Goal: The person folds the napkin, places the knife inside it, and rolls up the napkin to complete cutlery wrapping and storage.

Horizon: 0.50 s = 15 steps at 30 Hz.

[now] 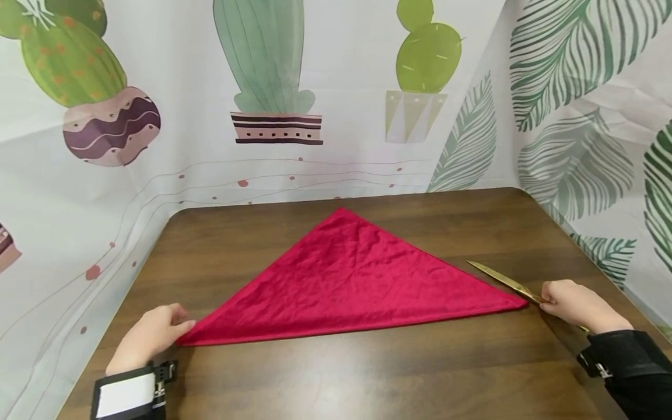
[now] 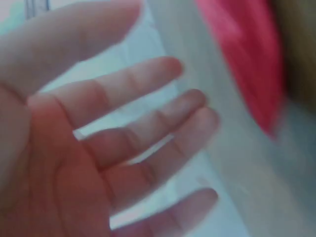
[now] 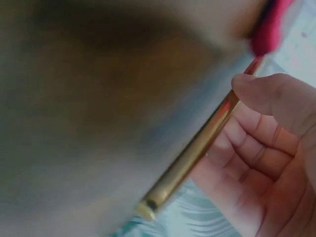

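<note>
The left hand (image 1: 149, 337) is lying with fingers spread and relaxed, its tips touching the left corner of the red triangular folded cloth (image 1: 349, 280) on the dark wooden table (image 1: 367, 379); the right hand (image 1: 580, 304) is curling round a slim gold metal rod (image 1: 504, 281), beside the cloth's right corner.

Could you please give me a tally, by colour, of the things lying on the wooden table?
Red: 1, the red cloth, folded into a triangle.
Gold: 1, the gold stick, by the right hand.
Total: 2.
</note>
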Motion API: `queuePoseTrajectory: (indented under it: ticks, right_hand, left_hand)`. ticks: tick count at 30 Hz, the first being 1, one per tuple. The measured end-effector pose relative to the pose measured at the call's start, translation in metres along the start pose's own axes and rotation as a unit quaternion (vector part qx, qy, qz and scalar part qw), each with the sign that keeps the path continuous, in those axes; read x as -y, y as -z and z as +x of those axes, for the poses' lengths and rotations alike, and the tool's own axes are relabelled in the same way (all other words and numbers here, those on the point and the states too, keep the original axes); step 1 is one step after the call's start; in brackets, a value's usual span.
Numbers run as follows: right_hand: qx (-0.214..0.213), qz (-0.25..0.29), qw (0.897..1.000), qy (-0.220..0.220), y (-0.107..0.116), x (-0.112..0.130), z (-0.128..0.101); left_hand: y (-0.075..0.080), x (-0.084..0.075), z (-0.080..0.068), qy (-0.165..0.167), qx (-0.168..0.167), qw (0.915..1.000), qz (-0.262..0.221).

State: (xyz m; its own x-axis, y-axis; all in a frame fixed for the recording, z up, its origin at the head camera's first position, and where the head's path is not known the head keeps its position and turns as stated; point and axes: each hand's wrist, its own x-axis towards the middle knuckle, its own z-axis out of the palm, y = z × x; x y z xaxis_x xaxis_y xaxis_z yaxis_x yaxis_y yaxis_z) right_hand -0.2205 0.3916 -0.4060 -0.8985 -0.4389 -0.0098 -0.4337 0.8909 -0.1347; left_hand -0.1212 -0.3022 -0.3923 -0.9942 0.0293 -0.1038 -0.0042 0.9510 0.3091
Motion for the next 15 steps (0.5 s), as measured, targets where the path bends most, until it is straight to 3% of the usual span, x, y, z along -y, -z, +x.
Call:
queuePoseTrajectory:
  ticks: [3,6,10,12,15]
  right_hand:
    - [-0.013,-0.013,1.0,0.015,0.009,0.008,0.005]
    - [-0.03,-0.029,0.998,0.049,0.018,0.024,0.016]
    - [-0.051,-0.042,0.992,0.103,0.025,0.059,0.035]
    - [-0.061,-0.045,0.988,0.131,0.026,0.081,0.043]
    - [-0.076,-0.054,0.98,0.178,0.025,0.112,0.055]
  left_hand:
    - [-0.006,-0.035,0.004,-0.083,-0.06,0.9946,0.016]
    - [-0.019,-0.075,0.009,-0.175,-0.087,0.9803,0.03]
    - [-0.041,-0.114,0.013,-0.266,-0.089,0.9586,0.047]
    - [-0.052,-0.126,0.014,-0.29,-0.083,0.9518,0.055]
    - [-0.063,-0.137,0.014,-0.307,-0.057,0.9486,0.054]
